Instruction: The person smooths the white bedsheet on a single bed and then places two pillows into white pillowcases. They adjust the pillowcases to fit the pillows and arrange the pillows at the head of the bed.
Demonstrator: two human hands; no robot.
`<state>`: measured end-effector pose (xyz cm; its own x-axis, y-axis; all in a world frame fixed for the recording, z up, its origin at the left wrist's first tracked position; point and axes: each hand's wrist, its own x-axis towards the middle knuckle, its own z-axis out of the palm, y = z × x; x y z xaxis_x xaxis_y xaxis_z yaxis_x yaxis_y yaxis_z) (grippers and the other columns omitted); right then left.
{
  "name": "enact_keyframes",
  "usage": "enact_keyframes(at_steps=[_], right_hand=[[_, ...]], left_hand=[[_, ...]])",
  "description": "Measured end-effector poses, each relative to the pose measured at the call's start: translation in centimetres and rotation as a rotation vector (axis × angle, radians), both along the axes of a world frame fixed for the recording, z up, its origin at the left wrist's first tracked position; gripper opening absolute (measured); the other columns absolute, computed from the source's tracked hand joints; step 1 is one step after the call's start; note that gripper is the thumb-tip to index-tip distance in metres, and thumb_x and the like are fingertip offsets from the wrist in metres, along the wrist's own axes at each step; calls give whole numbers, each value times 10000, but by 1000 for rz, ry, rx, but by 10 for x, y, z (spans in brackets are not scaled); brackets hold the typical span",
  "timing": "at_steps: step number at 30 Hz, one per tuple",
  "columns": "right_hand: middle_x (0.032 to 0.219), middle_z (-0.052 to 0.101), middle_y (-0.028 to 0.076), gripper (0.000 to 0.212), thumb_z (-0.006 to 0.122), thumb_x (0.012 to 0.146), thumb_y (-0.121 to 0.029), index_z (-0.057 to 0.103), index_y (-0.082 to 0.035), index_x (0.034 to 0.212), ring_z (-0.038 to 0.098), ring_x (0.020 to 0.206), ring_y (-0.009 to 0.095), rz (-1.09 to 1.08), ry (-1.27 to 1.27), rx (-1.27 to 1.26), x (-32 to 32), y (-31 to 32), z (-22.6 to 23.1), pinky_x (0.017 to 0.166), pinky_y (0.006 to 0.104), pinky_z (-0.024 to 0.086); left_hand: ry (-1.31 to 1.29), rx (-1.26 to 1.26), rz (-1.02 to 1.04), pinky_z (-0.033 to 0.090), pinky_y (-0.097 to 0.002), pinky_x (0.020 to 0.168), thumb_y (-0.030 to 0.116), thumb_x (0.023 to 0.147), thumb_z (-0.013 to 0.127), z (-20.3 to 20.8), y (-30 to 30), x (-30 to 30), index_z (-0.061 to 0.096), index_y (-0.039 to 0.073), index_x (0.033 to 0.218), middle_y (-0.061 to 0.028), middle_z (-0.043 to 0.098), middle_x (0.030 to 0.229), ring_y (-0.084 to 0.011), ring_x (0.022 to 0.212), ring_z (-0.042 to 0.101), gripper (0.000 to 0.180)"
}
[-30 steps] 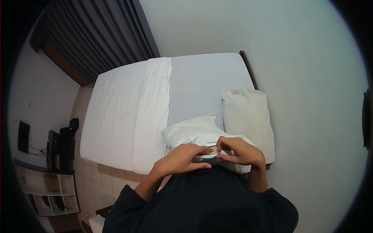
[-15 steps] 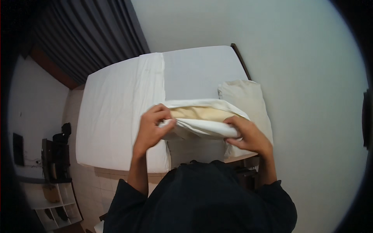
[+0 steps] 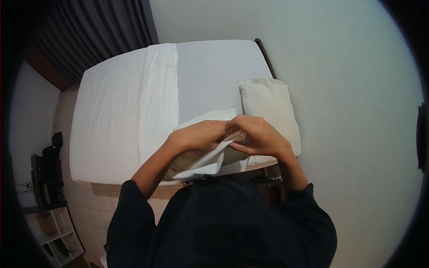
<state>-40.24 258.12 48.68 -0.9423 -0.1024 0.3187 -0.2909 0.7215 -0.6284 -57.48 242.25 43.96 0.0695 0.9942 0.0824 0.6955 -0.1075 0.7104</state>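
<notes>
Close before my body is a white pillowcase (image 3: 206,164) with its edge gathered and folded over. A cream pillow showed inside its mouth in the earlier frame; now my hands cover most of it. My left hand (image 3: 203,135) reaches across the case, its fingertips hidden behind the fabric and the other hand. Right beside it, my right hand (image 3: 258,135) pinches a twisted strip of the case's edge. The two hands meet at the fingertips. A second pillow (image 3: 270,102) in an off-white case lies on the bed just beyond my right hand.
The bed (image 3: 210,71) has a pale grey sheet and a white cover (image 3: 111,111) over its left part. A dark headboard (image 3: 266,58) borders the wall. Grey curtains (image 3: 98,31) hang at the far left; a white shelf unit (image 3: 60,230) stands at the lower left.
My hands were apart, holding the pillowcase mouth wide; they have come together, the left moving right. The case's opening has folded closed and its fabric now hangs nearer my body.
</notes>
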Motion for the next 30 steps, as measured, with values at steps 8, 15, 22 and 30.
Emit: enact_keyframes(at_steps=[8, 15, 22, 30], right_hand=[[995, 774, 114, 360, 851, 945, -335, 684, -55, 1099, 729, 998, 334, -14, -399, 33, 4, -2, 13, 863, 431, 591], [1013, 722, 34, 243, 866, 879, -209, 715, -93, 1031, 598, 1093, 270, -200, -54, 433, 33, 12, -9, 1014, 418, 470], [1016, 691, 49, 210, 784, 876, 28, 680, -78, 1025, 619, 1015, 295, -289, 117, 315, -8, -24, 4, 905, 418, 530], [968, 704, 20, 236, 865, 856, -135, 667, -95, 978, 642, 1038, 262, -216, 135, 435, -54, -69, -53, 884, 391, 517]], left_hand=[[147, -24, -16, 560, -471, 822, 191, 944, 786, -61, -55, -67, 701, 60, 1003, -120, 729, 999, -364, 967, 719, 167], [113, 59, 381, 546, -412, 822, 140, 973, 794, -26, -93, -112, 691, 33, 1028, -103, 665, 974, -313, 916, 655, 159], [-226, 131, 202, 507, -338, 849, 236, 1008, 781, -16, -90, -87, 729, 96, 1158, -33, 641, 1197, -189, 1082, 616, 212], [-546, -277, -102, 527, -401, 967, 446, 1149, 598, -75, -83, -21, 686, -17, 1299, -139, 690, 1180, -240, 1090, 640, 494]])
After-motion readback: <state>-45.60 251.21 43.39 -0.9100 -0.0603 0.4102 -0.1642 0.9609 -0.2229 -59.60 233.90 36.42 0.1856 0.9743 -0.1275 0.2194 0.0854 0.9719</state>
